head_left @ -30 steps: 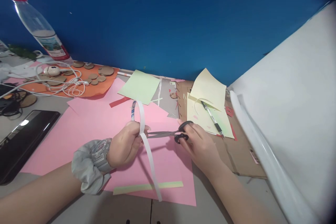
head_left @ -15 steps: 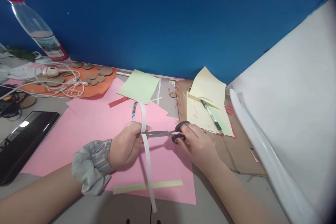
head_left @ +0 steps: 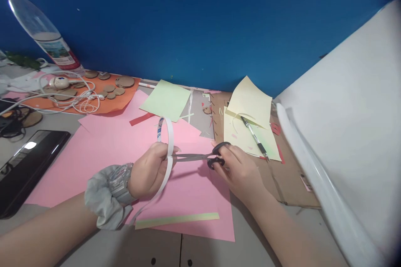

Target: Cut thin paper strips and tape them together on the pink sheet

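Observation:
My left hand [head_left: 150, 170] is closed round the lower part of a thin roll of white tape [head_left: 170, 133], whose inner side carries blue print. A loose tail of the tape curves down past my fingers and bends left, toward the wrist. My right hand [head_left: 239, 171] has its fingers in the black handles of a pair of scissors [head_left: 191, 157]. The dark blades point left and reach the tape beside my left fingertips; the tips are hidden there. Beneath both hands lies pink paper [head_left: 194, 192], with a narrow yellow-green strip [head_left: 177, 221] across its near edge.
Green paper [head_left: 166, 99] and a red strip [head_left: 140, 118] lie behind. Rightward are pale yellow sheets [head_left: 250, 100], a pen [head_left: 254, 137], cardboard [head_left: 293, 179] and a white panel [head_left: 354, 104]. Leftward are a phone [head_left: 31, 167], earphones [head_left: 59, 82], orange paper [head_left: 125, 98] and a bottle [head_left: 56, 48].
The tape's tail, which hung down past the yellow-green strip, has swung left and now curls beneath my left hand. Both hands keep nearly the same place and grip.

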`<move>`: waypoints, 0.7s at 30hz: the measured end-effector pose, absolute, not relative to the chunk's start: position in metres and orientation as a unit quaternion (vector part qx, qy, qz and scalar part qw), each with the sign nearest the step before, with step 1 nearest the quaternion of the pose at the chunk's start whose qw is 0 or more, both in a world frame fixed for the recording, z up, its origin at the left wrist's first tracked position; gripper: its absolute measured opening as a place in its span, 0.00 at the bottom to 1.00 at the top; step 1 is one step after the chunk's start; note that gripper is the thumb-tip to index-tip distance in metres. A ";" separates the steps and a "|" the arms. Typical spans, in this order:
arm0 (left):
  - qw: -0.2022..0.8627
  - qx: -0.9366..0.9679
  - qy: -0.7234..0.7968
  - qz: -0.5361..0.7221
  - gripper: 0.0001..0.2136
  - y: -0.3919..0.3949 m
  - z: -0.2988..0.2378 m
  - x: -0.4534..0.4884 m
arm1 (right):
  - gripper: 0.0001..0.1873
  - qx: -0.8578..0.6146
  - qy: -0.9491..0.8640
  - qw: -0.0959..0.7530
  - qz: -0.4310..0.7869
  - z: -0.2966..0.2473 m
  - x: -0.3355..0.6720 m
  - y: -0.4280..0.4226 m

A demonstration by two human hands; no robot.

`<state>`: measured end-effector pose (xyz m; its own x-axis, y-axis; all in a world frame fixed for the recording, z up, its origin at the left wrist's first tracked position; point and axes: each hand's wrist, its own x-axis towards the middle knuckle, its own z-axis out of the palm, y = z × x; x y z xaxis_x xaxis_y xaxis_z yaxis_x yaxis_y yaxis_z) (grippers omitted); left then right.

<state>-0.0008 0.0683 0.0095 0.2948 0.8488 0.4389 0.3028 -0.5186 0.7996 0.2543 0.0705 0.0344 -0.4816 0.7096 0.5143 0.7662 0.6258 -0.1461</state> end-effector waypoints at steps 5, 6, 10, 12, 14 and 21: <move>0.276 0.773 0.362 0.441 0.11 0.069 0.018 0.002 | 0.10 -0.428 -0.860 0.272 -0.057 0.035 0.252 0.071; 0.272 0.778 0.358 0.438 0.11 0.069 0.020 0.003 | 0.10 -0.427 -0.860 0.272 -0.056 0.035 0.252 0.071; 0.257 0.793 0.337 0.437 0.13 0.069 0.021 0.004 | 0.09 -0.426 -0.862 0.270 -0.051 0.035 0.251 0.071; 0.252 0.799 0.326 0.439 0.14 0.070 0.021 0.004 | 0.10 -0.431 -0.859 0.269 -0.057 0.035 0.251 0.070; 0.250 0.801 0.321 0.439 0.14 0.070 0.020 0.004 | 0.11 -0.436 -0.856 0.268 -0.066 0.036 0.251 0.069; 0.273 0.790 0.338 0.433 0.13 0.069 0.019 0.003 | 0.13 -0.440 -0.857 0.249 -0.099 0.036 0.252 0.066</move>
<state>0.0033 0.0689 0.0189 0.3969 0.7696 0.5002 0.2971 -0.6234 0.7233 0.2521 0.0657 0.0360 -0.4881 0.7057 0.5136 0.8039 0.5927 -0.0504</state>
